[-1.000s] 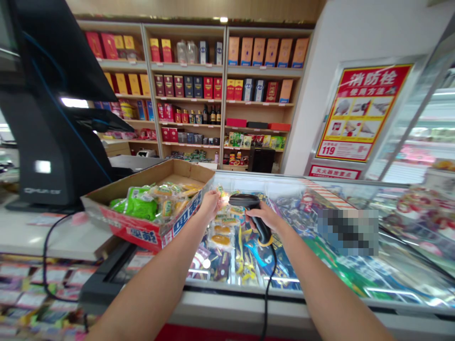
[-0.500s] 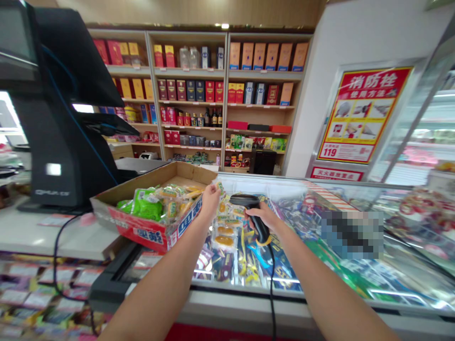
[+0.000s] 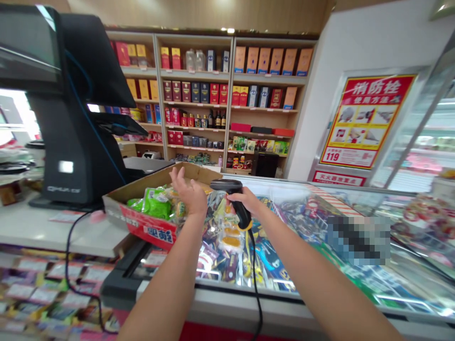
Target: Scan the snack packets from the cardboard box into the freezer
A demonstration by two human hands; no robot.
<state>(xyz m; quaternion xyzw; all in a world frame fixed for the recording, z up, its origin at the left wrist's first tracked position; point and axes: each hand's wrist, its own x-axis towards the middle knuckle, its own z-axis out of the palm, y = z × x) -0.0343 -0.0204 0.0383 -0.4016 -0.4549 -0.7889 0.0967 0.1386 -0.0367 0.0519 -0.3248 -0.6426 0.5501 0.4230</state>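
Note:
My left hand (image 3: 189, 193) is open, fingers spread, just over the near corner of a cardboard box (image 3: 149, 228) and touching nothing I can make out. The box holds a green pack (image 3: 154, 203) and several wrapped snacks. My right hand (image 3: 241, 201) is closed around the handle of a black corded barcode scanner (image 3: 236, 203), whose cord (image 3: 255, 289) hangs down past the front of the freezer. Clear packets of yellow food (image 3: 231, 241) lie in a line beyond my left wrist, on or under the glass.
A glass-topped freezer (image 3: 305, 208) full of colourful packets runs to the right. To the left stand a black checkout terminal (image 3: 81, 142) and a white counter (image 3: 53, 227). Wooden shelves (image 3: 199, 94) of boxes and bottles stand behind, and a red-and-yellow wall poster (image 3: 366, 121) hangs right.
My left hand has opened and no longer pinches a small packet; it has moved left over the box. The scanner has shifted slightly left in my right hand.

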